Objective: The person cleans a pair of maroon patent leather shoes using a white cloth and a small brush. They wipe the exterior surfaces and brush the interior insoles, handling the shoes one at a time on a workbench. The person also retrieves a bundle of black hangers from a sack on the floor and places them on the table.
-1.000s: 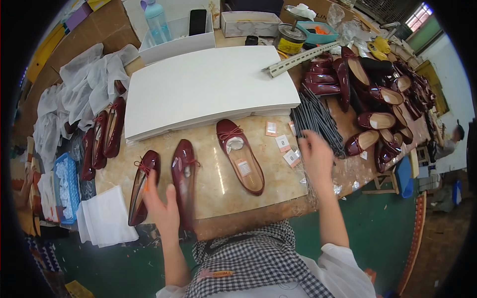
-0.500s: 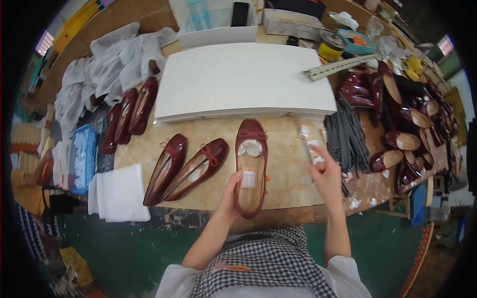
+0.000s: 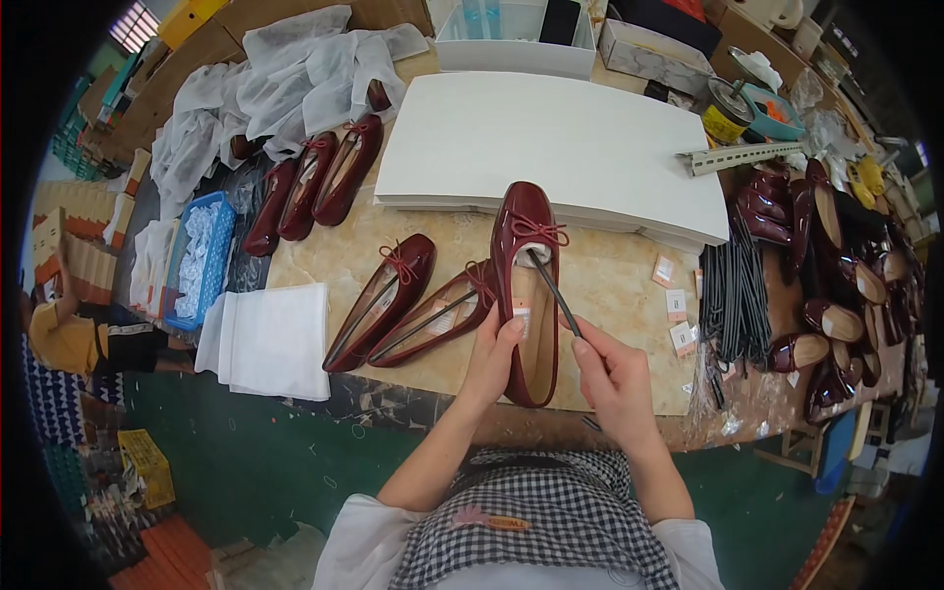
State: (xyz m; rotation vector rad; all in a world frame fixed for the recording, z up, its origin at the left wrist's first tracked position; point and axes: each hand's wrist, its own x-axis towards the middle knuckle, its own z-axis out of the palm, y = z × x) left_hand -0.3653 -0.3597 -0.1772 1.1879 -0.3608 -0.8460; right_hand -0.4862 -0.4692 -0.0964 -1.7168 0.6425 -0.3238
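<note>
My left hand (image 3: 490,366) is wrapped round the side of a dark red ballet flat (image 3: 525,208), which has a bow on top and is held toe up above the table. A white label sticks to its insole and white stuffing shows in the toe. Closed on a thin black shoe-stay strip (image 3: 557,297), my right hand (image 3: 619,385) holds it at a slant, its upper tip inside the toe opening. Left of the held shoe lie two matching flats, a near one (image 3: 418,258) and another (image 3: 444,305) partly behind my shoe; both have black strips along their insoles.
A white stack of sheets (image 3: 551,138) stands behind my hands. Several small labels (image 3: 676,303) lie to the right, beside a bundle of black strips (image 3: 736,295). Flats are heaped at far right. Folded white cloths (image 3: 270,339) and a blue basket (image 3: 221,261) sit at left.
My right hand has left the labels and now holds a black strip, with its tip in the shoe's toe. The shoe tilts slightly and sits nearer the two flats. The whole view has shifted.
</note>
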